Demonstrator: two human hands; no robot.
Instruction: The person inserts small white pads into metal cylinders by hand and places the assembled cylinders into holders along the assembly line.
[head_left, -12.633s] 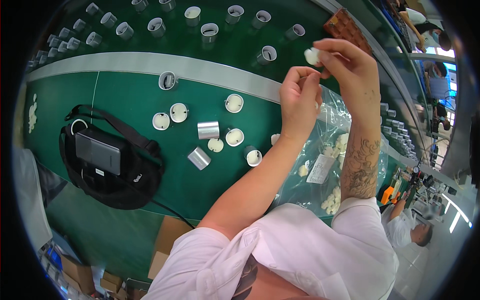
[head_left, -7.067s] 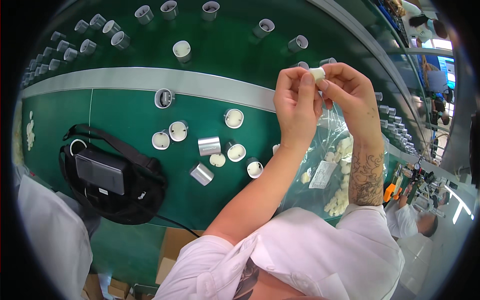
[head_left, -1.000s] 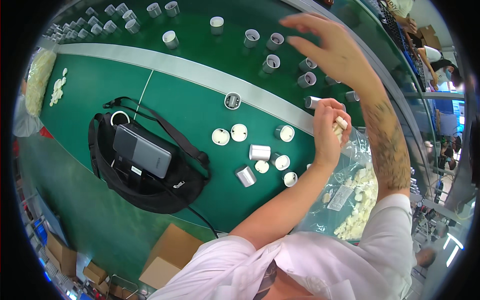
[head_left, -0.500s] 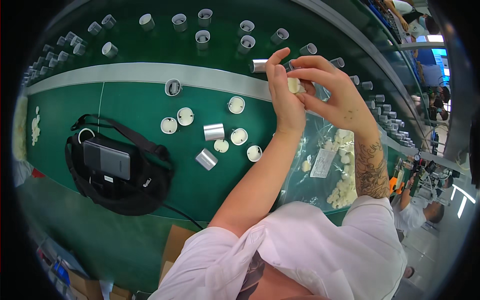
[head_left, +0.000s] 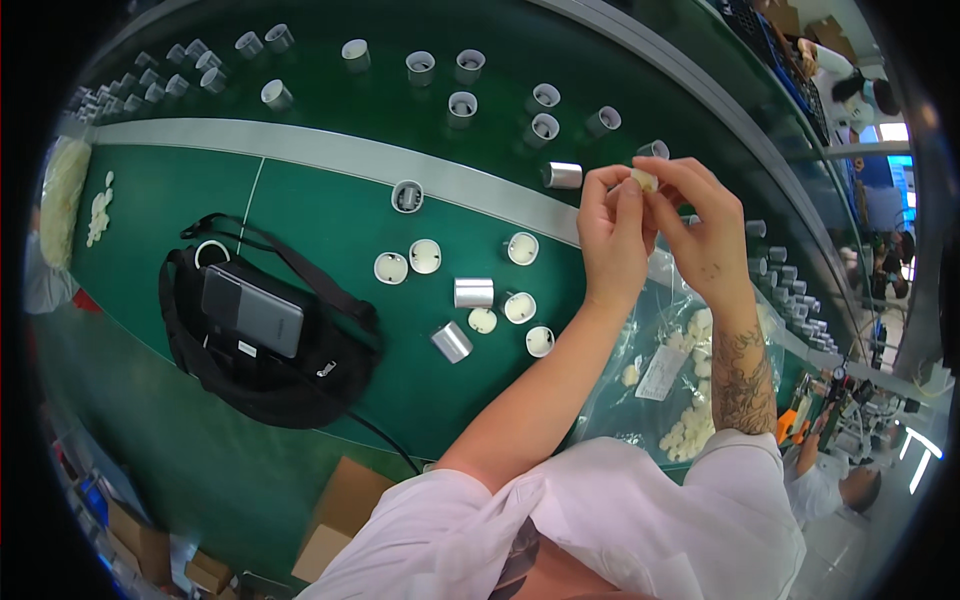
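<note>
My left hand (head_left: 614, 238) and my right hand (head_left: 708, 232) meet above the pale strip at the far right of the green table. Between their fingertips is a small cream-white cap (head_left: 643, 181), pinched from both sides and partly covered by the fingers. A silver cylinder (head_left: 564, 175) lies on its side just left of the hands. Below them, a clear plastic bag (head_left: 618, 400) with several white caps (head_left: 690, 430) and a paper label (head_left: 661, 372) lies partly under my right forearm.
Mid-table are several silver cylinders (head_left: 474, 292), some fitted with white discs, and a loose disc (head_left: 482, 321). A black waist bag (head_left: 270, 385) with a power bank (head_left: 252, 310) sits left. More open cylinders (head_left: 420, 68) stand along the dark green far strip.
The view has shifted, so the table things appear farther right. My left fingers, stretched upward before, are now bent in around the cap, and both hands' fingertips have come together on it.
</note>
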